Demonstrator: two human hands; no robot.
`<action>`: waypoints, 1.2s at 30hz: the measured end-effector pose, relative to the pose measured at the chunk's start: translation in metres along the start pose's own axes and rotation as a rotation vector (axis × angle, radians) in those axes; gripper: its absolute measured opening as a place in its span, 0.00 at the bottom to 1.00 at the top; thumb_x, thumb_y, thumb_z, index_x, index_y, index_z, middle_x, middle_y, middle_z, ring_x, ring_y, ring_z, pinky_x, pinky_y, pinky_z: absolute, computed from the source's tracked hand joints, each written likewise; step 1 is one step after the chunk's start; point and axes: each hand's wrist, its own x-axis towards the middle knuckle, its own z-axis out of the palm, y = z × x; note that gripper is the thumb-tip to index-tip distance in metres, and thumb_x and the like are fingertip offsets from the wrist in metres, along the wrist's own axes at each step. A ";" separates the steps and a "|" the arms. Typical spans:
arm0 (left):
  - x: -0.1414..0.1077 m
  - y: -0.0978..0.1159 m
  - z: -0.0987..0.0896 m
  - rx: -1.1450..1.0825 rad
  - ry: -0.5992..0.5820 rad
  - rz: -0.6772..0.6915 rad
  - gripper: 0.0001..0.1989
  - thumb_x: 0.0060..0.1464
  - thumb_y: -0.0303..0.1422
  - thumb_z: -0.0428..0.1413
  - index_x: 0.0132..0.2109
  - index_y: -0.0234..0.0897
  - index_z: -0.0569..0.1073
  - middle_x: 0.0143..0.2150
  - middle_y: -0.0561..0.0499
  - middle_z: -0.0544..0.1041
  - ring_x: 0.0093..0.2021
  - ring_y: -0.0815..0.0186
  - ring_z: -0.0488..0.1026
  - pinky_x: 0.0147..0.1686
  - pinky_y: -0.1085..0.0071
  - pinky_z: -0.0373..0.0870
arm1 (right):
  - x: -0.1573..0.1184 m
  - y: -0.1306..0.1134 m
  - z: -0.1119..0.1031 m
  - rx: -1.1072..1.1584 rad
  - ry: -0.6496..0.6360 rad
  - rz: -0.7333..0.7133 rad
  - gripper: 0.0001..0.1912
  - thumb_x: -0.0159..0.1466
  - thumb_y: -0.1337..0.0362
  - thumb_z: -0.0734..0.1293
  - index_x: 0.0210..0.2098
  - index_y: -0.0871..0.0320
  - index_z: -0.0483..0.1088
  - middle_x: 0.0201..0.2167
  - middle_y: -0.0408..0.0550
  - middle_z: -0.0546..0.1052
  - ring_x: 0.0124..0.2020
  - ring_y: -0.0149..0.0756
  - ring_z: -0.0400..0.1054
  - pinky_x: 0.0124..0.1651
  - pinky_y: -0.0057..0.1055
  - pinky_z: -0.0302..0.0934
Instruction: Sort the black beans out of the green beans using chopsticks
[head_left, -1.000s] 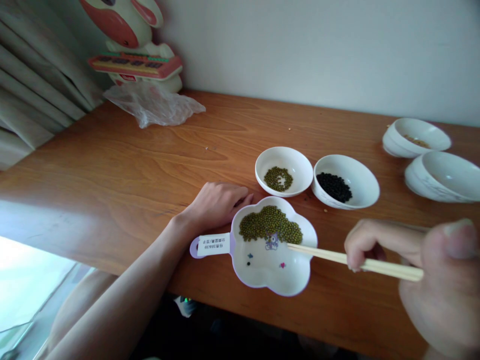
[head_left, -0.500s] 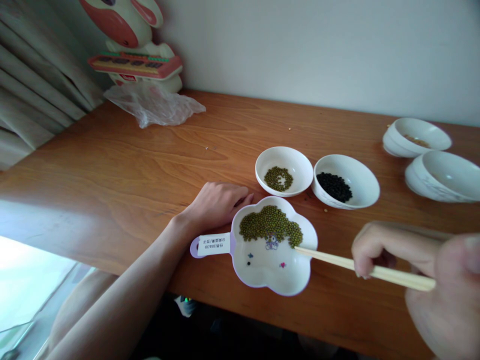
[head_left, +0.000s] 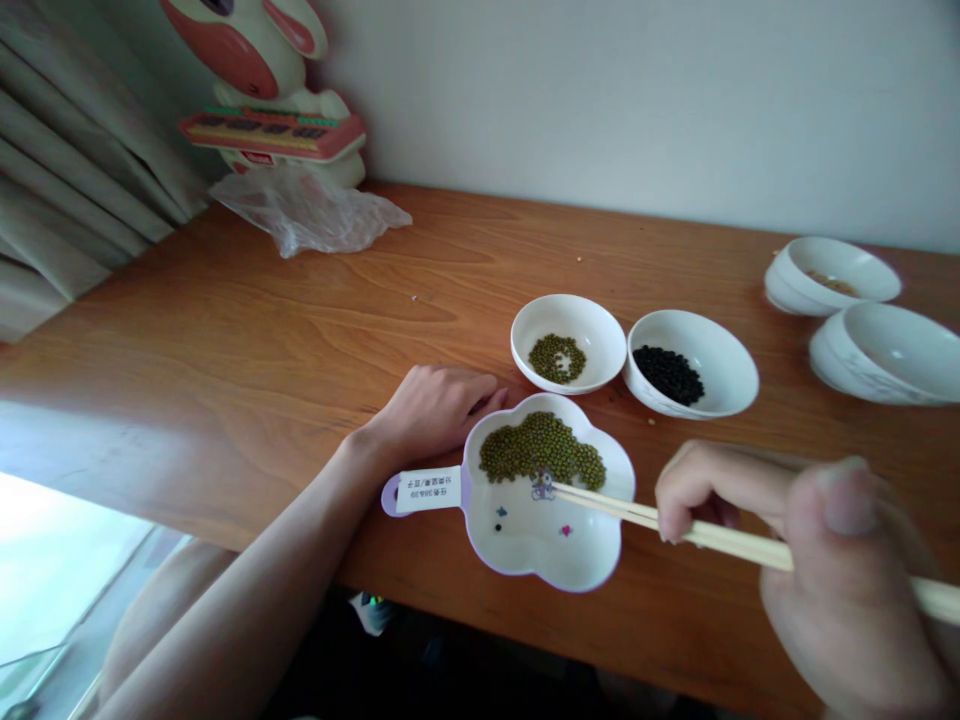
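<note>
My right hand (head_left: 817, 550) grips a pair of pale chopsticks (head_left: 727, 538), whose tips reach into the white flower-shaped dish (head_left: 525, 545) at the lower edge of the green beans (head_left: 540, 447). A lone black bean (head_left: 498, 527) lies low on the left in that dish. My left hand (head_left: 442, 405) rests on the table beside the dish, above its labelled handle (head_left: 424, 490); its fingers are partly curled and their tips are hidden. Behind the dish, one white bowl (head_left: 607, 335) contains green beans, and a second bowl (head_left: 731, 365) touching it contains black beans.
Two more white bowls (head_left: 784, 285) (head_left: 844, 360) stand at the right, the farther one with light grains inside. A clear plastic bag (head_left: 322, 215) and a toy keyboard figure (head_left: 277, 135) are at the back left of the wooden table (head_left: 247, 350). The wall rises behind.
My right hand has moved left, carrying the chopstick tips from the right end of the green beans toward the middle of the dish. My left hand has stayed put.
</note>
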 end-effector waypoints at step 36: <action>0.000 -0.001 0.002 -0.024 -0.007 -0.007 0.21 0.71 0.42 0.46 0.32 0.38 0.72 0.29 0.53 0.77 0.26 0.70 0.63 0.29 0.66 0.43 | 0.006 -0.003 0.008 0.069 -0.022 0.149 0.45 0.64 0.27 0.40 0.22 0.51 0.70 0.21 0.46 0.74 0.24 0.40 0.66 0.27 0.39 0.52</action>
